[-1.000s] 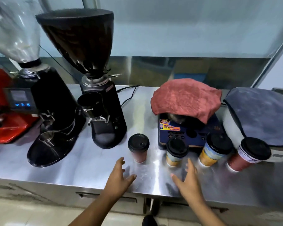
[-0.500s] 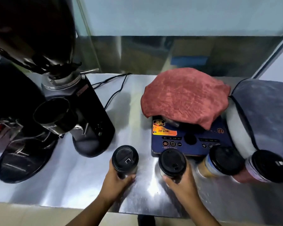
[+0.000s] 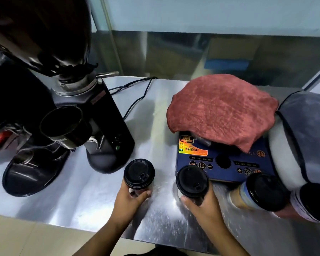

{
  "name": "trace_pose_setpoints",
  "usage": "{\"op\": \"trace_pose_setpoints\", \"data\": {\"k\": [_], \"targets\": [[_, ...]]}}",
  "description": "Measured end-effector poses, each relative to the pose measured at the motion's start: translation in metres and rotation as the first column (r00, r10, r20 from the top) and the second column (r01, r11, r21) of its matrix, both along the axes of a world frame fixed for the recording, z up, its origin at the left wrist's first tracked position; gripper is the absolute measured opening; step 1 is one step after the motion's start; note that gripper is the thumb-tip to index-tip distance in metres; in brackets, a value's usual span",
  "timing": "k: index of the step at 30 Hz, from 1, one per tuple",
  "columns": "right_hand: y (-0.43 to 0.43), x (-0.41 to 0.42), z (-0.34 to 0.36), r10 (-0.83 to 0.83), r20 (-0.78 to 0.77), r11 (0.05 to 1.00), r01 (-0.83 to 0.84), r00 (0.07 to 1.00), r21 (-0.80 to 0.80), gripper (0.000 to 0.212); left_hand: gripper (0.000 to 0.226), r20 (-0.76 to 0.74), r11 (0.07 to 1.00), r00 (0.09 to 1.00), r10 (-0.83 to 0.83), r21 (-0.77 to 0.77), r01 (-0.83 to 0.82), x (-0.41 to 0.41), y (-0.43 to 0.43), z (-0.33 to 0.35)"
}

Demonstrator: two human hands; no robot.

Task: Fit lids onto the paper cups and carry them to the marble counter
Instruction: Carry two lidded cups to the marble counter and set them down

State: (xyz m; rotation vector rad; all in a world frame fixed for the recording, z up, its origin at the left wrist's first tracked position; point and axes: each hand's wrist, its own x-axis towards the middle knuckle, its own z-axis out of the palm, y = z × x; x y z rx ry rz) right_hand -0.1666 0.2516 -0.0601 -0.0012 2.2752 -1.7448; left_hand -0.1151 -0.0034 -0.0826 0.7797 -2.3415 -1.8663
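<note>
Several paper cups with black lids stand in a row near the front of a steel counter (image 3: 92,196). My left hand (image 3: 130,198) grips the leftmost lidded cup (image 3: 139,173) around its side. My right hand (image 3: 203,204) grips the second lidded cup (image 3: 192,182) the same way. Further right stand a yellow-and-blue lidded cup (image 3: 262,193) and a red-and-white lidded cup (image 3: 314,206) at the frame edge. Each held cup's body is mostly hidden under its lid and my fingers.
A black coffee grinder (image 3: 100,130) stands left of the cups, with a second dark machine base (image 3: 31,169) beside it. Behind the cups lies a blue induction cooker (image 3: 225,163) under a red cloth (image 3: 222,108). A grey-covered appliance (image 3: 307,133) sits at the right. Cables (image 3: 137,95) run behind.
My hands went from open above the counter to closing round the two left cups. The camera has moved closer and lower over the counter.
</note>
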Motion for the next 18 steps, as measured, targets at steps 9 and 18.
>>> {"op": "trace_pose_setpoints", "data": {"k": [9,18], "targets": [[-0.053,-0.003,0.01,0.246,-0.001,0.969,-0.246,0.969,0.009,0.084,0.069,-0.07,0.969,0.967,0.244,-0.026,-0.246,0.06,-0.024,0.027],[-0.139,0.04,0.021,0.578,-0.025,0.816,-0.578,0.815,0.033,0.082,0.072,-0.098,0.789,0.786,0.611,-0.006,-0.614,0.191,-0.053,0.045]]}}
